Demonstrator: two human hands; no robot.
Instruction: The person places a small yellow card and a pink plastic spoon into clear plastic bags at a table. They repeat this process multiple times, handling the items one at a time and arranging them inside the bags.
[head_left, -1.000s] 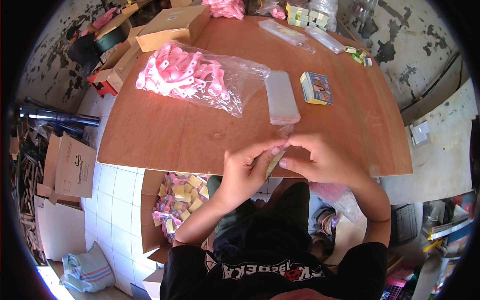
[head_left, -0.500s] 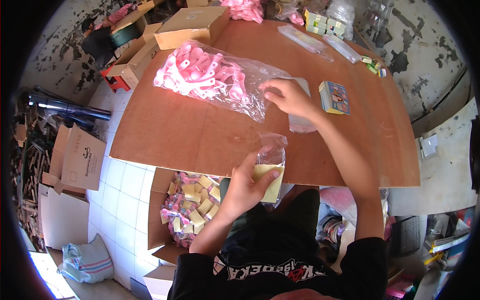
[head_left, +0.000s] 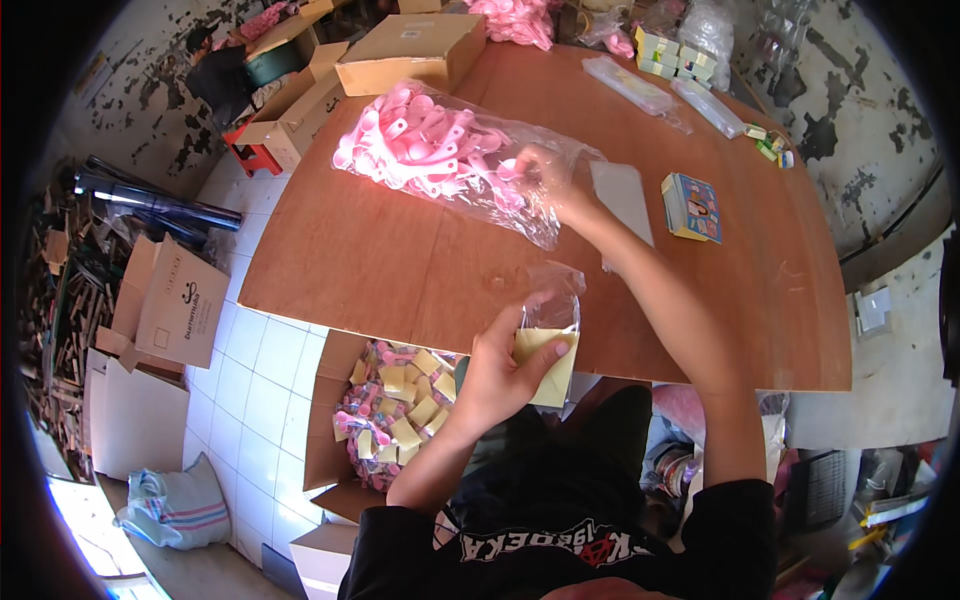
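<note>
My left hand point(head_left: 505, 372) pinches a small clear plastic pouch with a pale yellow card point(head_left: 549, 368) in it, just over the table's near edge. The pouch's clear top point(head_left: 555, 290) stands up above the card. Farther off, my right hand point(head_left: 548, 182) is inside the mouth of a large clear bag point(head_left: 545, 228) of pink plastic spoons point(head_left: 425, 135). Its fingers are curled by the nearest spoons. Glare on the film blurs the fingertips, so what they hold is unclear.
On the brown table point(head_left: 400, 260) are a stack of printed cards point(head_left: 692, 208), a flat clear-plastic stack point(head_left: 622, 200) and a cardboard box point(head_left: 412, 55). Below, at the left, an open carton point(head_left: 335, 400) holds many filled pouches. A person point(head_left: 220, 75) sits at the far left.
My right hand has gone from the bag's mouth in among the spoons. My left hand still holds the pouch. The whole view has shifted slightly.
</note>
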